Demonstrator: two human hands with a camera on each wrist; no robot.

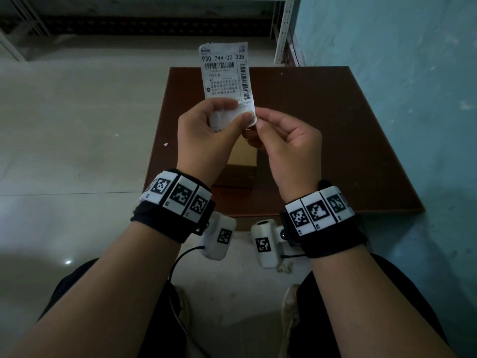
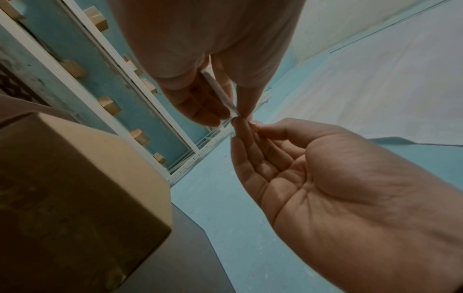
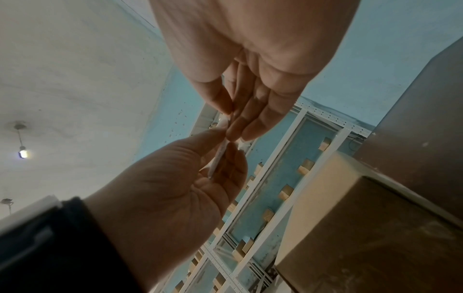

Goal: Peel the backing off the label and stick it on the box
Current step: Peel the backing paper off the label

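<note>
A white shipping label (image 1: 224, 71) with barcodes stands upright in the air above the table. My left hand (image 1: 233, 117) pinches its lower part between thumb and fingers. My right hand (image 1: 259, 120) pinches the label's lower right corner. In the left wrist view the label (image 2: 220, 93) shows edge-on between the left hand's (image 2: 225, 111) fingers, and the right hand (image 2: 250, 126) meets its tip. In the right wrist view the label (image 3: 220, 156) also shows edge-on. The brown cardboard box (image 1: 242, 161) lies on the table under my hands, mostly hidden by them; it shows larger in the wrist views (image 2: 75, 188) (image 3: 363, 228).
The box rests on a small dark brown table (image 1: 335, 138) set against a blue wall (image 1: 400, 73). Pale tiled floor (image 1: 77, 125) lies to the left. White metal shelving (image 1: 284, 29) stands at the back. A scrap of paper (image 1: 166, 144) lies on the floor by the table.
</note>
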